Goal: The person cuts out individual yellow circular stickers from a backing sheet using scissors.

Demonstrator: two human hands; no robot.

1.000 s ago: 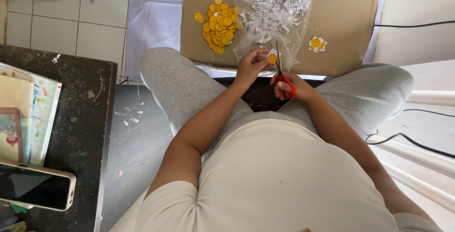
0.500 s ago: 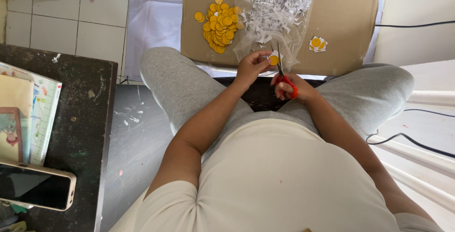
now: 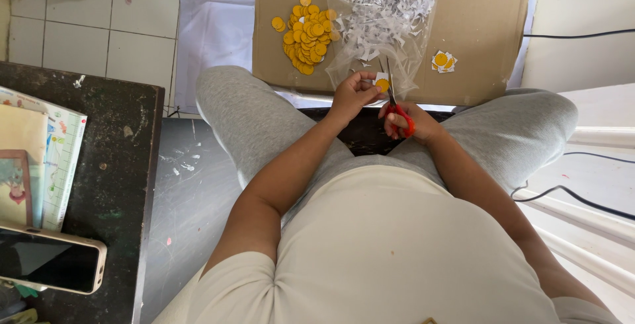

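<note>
Orange paper disc [image 3: 382, 85] stays pinched, scissors [image 3: 399, 108] unmoved.

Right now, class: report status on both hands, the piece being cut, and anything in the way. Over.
Left hand pinches small paper square with yellow circle. Right hand grips red-handled scissors, blades at the square. Nothing blocking; plastic bag of white scraps just beyond.

Left hand [image 3: 352, 94] perhaps turned slightly, yellow paper piece [image 3: 381, 84] nearer scissors [image 3: 399, 108] blades
</note>
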